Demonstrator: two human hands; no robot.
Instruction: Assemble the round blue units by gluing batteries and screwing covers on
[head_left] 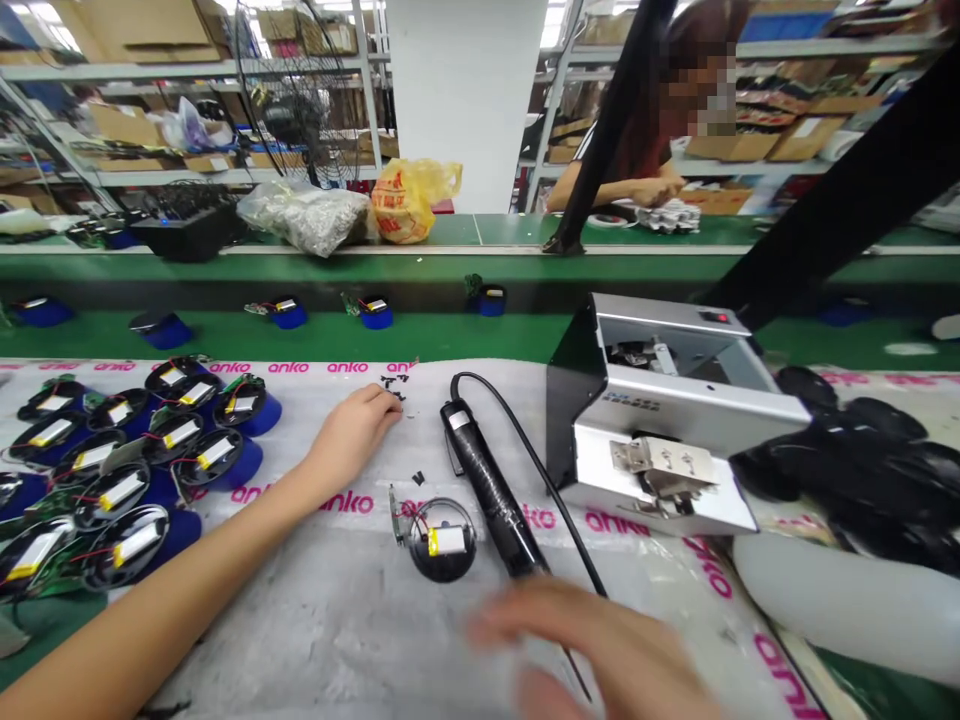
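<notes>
My left hand (pixel 358 428) reaches over the mat, its fingers drawn together at a small pile of tiny black pieces (pixel 395 380). What lies between its fingertips is hidden. Blurred by motion, my right hand (pixel 600 645) is low in the view, thumb and fingers apart with nothing visible between them. Just beyond it a black corded electric screwdriver (pixel 491 480) lies on the mat. Left of the screwdriver sits a round black housing (pixel 444 562) with a silver-and-yellow battery (pixel 448 540) and a green circuit board (pixel 397 515) at its side. Two more black bits (pixel 418 478) lie above it.
Several blue-and-black housings with batteries (pixel 135 545) crowd the left. A metal machine (pixel 675 410) stands at right, beside black round parts (pixel 877 450). More housings (pixel 376 312) rest on the green belt (pixel 427 340). Across it, a person (pixel 637 190) works with their hands.
</notes>
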